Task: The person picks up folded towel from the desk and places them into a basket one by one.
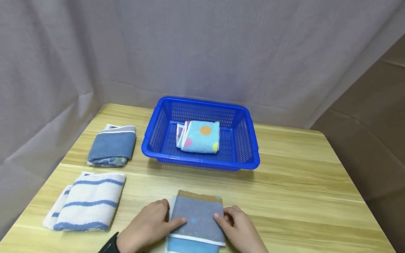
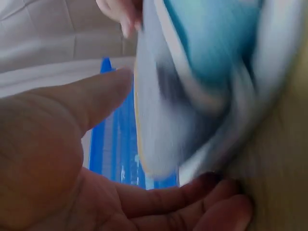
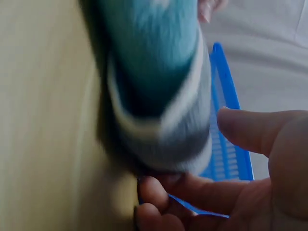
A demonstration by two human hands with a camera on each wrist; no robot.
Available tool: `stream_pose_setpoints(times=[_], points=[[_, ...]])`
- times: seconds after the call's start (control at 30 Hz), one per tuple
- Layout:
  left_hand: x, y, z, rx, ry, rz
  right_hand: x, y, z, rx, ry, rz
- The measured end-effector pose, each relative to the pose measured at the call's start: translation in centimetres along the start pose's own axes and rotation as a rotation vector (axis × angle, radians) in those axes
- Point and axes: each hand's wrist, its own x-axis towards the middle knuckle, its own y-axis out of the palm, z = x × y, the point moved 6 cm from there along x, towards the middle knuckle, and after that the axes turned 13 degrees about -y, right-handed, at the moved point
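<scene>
The place seems a small corner enclosed with cloth for table work; whether it is in a home or a studio, I cannot tell. A blue basket (image 1: 202,161) stands on a table (image 1: 294,182) with light wood grain. Behind the basket and to its left hangs a grey curtain (image 1: 205,52); far to its right is a brownish cloth (image 1: 370,123). The folded linen is of household kind: a dotted towel (image 1: 202,137) inside the basket, a grey towel (image 1: 197,211) before it.

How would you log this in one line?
left hand: grips grey towel, left side; right hand: grips its right side; blue basket: holds spotted towel; striped towel: folded
</scene>
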Motion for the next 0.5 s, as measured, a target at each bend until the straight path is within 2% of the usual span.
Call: stream_pose_setpoints(times=[0.07, 0.13, 0.23, 0.37, 0.5], points=[[0.0, 0.5, -0.5, -0.008, -0.019, 0.027, 0.1, 0.5, 0.1, 0.023, -0.012, 0.016], [0.2, 0.9, -0.9, -0.035, -0.011, 0.043, 0.1, 0.9, 0.2, 0.055, -0.01, 0.027], [0.5, 1.1, -1.1, -0.079, 0.026, 0.014, 0.2, 1.3, 0.4, 0.12, -0.017, 0.023], [1.0, 1.2, -0.9, -0.125, 0.086, 0.006, 0.4, 1.8, 0.4, 0.324, -0.008, 0.025], [1.4, 1.6, -1.1, -0.188, 0.112, 0.113, 0.5, 2.2, 0.1, 0.593, 0.026, 0.026]])
